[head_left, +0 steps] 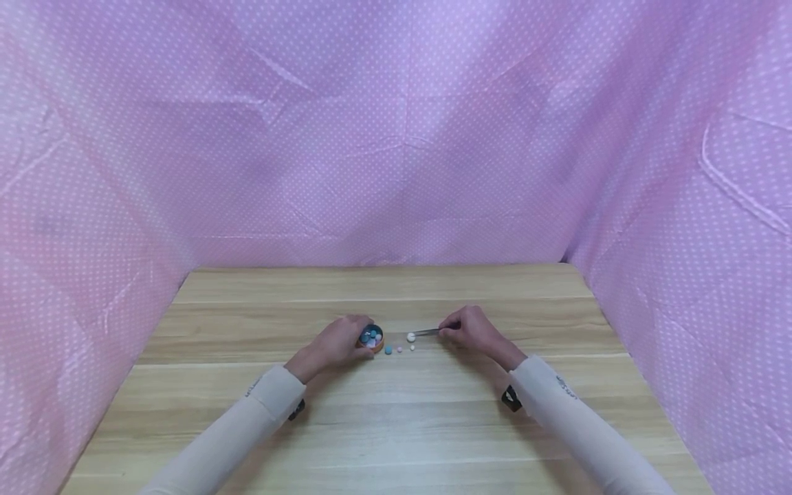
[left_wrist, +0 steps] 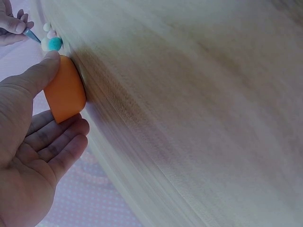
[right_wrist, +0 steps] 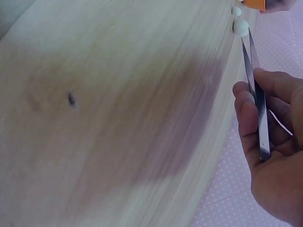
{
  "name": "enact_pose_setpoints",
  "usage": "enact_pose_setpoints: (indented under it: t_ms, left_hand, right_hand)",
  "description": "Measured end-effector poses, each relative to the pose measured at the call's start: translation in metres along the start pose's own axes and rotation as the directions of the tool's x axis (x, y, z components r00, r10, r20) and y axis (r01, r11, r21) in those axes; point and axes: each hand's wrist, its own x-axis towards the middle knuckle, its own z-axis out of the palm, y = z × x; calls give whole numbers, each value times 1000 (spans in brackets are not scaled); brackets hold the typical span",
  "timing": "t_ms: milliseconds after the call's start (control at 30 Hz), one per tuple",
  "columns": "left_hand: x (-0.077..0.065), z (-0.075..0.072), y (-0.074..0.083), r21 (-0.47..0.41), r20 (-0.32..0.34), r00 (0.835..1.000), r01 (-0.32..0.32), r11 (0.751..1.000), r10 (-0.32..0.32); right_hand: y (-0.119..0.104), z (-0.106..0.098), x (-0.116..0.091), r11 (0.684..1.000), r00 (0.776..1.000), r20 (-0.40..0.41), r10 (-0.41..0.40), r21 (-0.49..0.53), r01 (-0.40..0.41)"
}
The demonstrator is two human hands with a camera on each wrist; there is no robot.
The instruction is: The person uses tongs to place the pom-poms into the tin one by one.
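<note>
My left hand grips a small round orange container, thumb on one side and fingers on the other. Blue, pink and pale balls show through its opening in the head view. In my right hand is a pair of metal tweezers, pinched between thumb and fingers. Its tips reach a large white ball; I cannot tell whether they grip it. Beside the container lie a teal ball, a small pink ball and a small white ball.
Everything stands on a wood-grain table. Its far edge meets a pink, white-dotted cloth that also hangs along both sides. Dark wrist gear shows below the right sleeve, and similar gear below the left.
</note>
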Motion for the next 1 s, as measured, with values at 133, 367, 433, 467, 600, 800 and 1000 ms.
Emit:
enact_pose_setpoints:
  t_ms: [133, 367, 433, 467, 600, 800, 1000]
  left_hand:
    - [0, 0, 0, 5, -5, 1000, -16, 1000, 16]
    - [0, -1, 1, -1, -2, 1000, -10, 1000, 10]
    - [-1, -1, 1, -1, -2, 1000, -7, 1000, 7]
    - [-1, -1, 1, -4, -1, 1000, -2, 1000, 2]
    - [-2, 0, 1, -6, 4, 1000, 9, 1000, -9]
    - [-2, 0, 0, 4, -4, 1000, -7, 1000, 7]
    - [-2, -1, 1, -2, -6, 1000, -3, 1000, 3]
  right_hand:
    - [0, 1, -1, 1000, 1000, 10, 16, 14, -17]
    - [-1, 2, -1, 1000, 1000, 15, 16, -10, -16]
    - [-1, 2, -1, 1000, 1000, 11, 19, -13, -19]
    - [-1, 3, -1, 1000, 1000, 13, 26, -6, -26]
    - [-1, 4, -2, 998, 998, 34, 55, 25, -56]
    - [-1, 5, -3, 999, 999, 35, 32, 30, -33]
    - [0, 5, -2, 1000, 1000, 24, 1, 13, -2]
